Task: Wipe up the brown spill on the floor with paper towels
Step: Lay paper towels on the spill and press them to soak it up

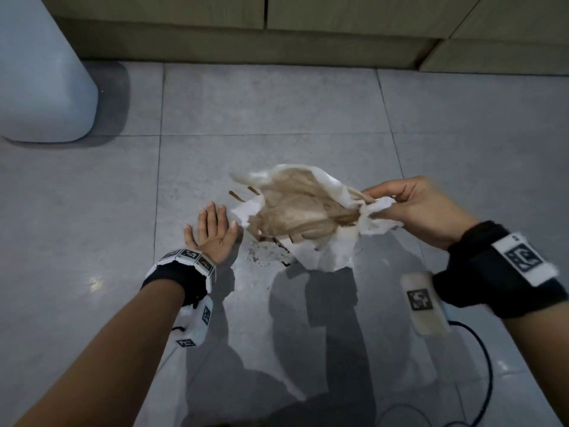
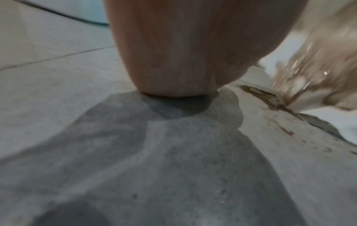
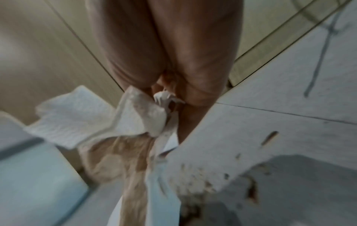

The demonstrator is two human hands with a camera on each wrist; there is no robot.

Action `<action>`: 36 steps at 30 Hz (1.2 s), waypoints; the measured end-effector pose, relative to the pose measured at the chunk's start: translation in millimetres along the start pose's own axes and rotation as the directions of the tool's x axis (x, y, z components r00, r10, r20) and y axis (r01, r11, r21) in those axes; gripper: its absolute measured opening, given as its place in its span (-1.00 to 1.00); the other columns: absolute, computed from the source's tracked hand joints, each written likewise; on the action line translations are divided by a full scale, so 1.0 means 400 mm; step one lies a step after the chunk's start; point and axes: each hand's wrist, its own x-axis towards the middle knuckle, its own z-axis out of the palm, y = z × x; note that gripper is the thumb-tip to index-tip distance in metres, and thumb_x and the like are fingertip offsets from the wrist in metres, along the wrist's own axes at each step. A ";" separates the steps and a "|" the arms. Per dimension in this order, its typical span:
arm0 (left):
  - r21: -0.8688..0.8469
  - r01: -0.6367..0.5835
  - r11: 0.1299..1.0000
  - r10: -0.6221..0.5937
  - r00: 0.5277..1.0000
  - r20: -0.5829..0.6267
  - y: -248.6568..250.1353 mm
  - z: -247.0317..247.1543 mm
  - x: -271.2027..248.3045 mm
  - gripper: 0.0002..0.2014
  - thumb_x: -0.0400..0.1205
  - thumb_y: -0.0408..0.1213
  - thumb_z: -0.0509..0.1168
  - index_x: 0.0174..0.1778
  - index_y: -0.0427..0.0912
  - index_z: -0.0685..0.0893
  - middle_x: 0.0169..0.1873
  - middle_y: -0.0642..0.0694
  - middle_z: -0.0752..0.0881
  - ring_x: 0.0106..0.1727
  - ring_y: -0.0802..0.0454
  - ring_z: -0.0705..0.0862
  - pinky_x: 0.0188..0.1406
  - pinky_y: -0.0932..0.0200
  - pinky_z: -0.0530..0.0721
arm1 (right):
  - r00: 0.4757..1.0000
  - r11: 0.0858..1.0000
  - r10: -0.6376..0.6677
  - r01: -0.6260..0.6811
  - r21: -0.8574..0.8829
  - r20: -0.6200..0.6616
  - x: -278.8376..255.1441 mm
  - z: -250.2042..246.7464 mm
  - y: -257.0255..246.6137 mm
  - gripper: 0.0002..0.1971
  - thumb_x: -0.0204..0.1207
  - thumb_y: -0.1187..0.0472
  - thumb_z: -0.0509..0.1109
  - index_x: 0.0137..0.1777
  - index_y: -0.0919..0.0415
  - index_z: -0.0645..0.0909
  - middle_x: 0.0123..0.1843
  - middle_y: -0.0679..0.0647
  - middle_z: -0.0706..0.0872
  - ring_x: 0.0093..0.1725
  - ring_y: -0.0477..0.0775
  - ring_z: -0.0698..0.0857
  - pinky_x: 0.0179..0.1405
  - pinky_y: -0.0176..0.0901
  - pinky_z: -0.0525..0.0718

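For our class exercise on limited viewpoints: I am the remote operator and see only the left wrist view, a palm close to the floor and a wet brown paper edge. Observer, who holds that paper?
Observer: The right hand pinches the paper towel by one end, lifted off the floor.
Operator: Is my left hand gripping anything?
Observer: No, the left hand is flat on the tile with its fingers spread, beside the towel.
Operator: Is the brown spill gone?
Observer: Not quite; two brown streaks remain beyond the towel, with smears and specks below it.
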 end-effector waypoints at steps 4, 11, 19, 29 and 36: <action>-0.136 0.048 0.990 -0.057 0.996 -0.069 0.003 0.024 0.007 -0.41 0.68 0.13 -0.20 0.64 0.08 -0.07 0.67 0.09 -0.13 0.67 0.13 -0.16 0.63 -0.07 -0.24 | 0.973 0.991 0.055 -0.081 -0.107 -0.224 0.078 0.015 0.117 -0.77 0.44 0.47 0.41 0.01 0.21 0.76 -0.45 -0.27 0.77 -0.46 -0.33 0.67 -0.39 -0.48 0.62; -0.066 0.025 0.997 -0.026 0.999 -0.020 0.001 0.005 0.005 -0.46 0.75 0.00 -0.18 0.65 0.03 -0.14 0.66 0.04 -0.21 0.67 0.08 -0.23 0.62 -0.12 -0.31 | 0.948 0.837 -0.165 -0.011 -0.547 -0.272 0.113 0.099 0.199 -0.71 0.45 0.55 0.28 0.06 0.36 0.75 0.21 0.26 0.73 0.24 0.19 0.67 0.30 -0.37 0.43; -0.045 0.027 0.999 -0.027 0.999 -0.017 -0.013 0.019 0.016 -0.43 0.72 0.07 -0.21 0.64 0.07 -0.20 0.65 0.07 -0.26 0.66 0.10 -0.26 0.61 -0.09 -0.32 | 0.956 0.811 -0.218 0.066 -0.581 -0.196 0.119 0.252 0.178 -0.68 0.59 0.35 0.26 0.32 0.21 0.60 0.45 0.16 0.56 0.44 0.09 0.54 0.46 -0.28 0.28; -0.053 0.012 0.999 -0.012 1.000 -0.010 -0.005 0.007 0.001 -0.43 0.74 0.04 -0.19 0.64 0.05 -0.21 0.64 0.06 -0.31 0.65 0.09 -0.31 0.56 -0.09 -0.40 | 0.967 0.490 -0.194 0.240 -0.838 0.164 0.130 0.265 0.186 -0.49 0.57 0.23 0.28 0.53 0.04 0.36 0.57 0.11 0.42 0.56 0.19 0.37 0.47 0.17 0.28; -0.041 0.026 0.999 -0.029 0.997 -0.072 -0.006 0.028 0.012 -0.42 0.71 0.10 -0.20 0.64 0.08 -0.20 0.65 0.08 -0.28 0.66 0.11 -0.28 0.57 -0.10 -0.39 | 0.961 0.277 0.046 0.250 -0.928 0.273 0.144 0.267 0.219 -0.32 0.62 -0.12 0.13 0.63 -0.16 -0.15 0.70 -0.01 -0.17 0.66 0.20 -0.28 0.56 0.38 -0.14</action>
